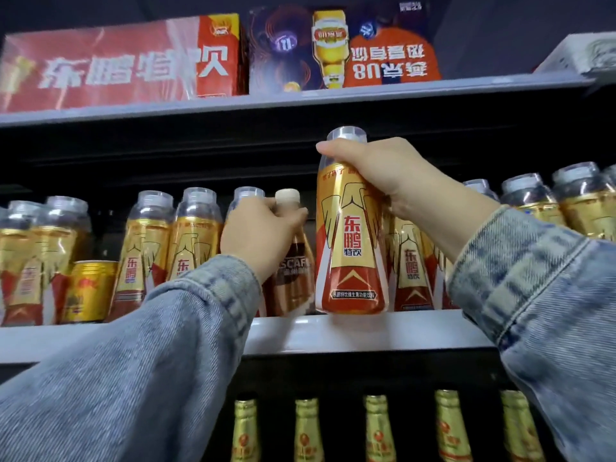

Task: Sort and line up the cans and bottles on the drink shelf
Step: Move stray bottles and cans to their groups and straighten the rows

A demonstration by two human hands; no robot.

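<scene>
My right hand [380,173] grips the neck of a gold and red energy drink bottle [350,248], upright at the front edge of the middle shelf [366,331]. My left hand [258,235] holds the neck of a brown coffee bottle [293,278] with a cream cap, standing just left of the gold bottle. More gold bottles of the same kind [143,248] line the shelf on both sides. A short gold can [88,290] stands among the bottles at the left.
The top shelf [300,98] carries a red drink carton [116,65] and a dark beer carton [343,48]. Below, several gold foil bottle necks [308,431] stand in a row. Denim sleeves cover both forearms.
</scene>
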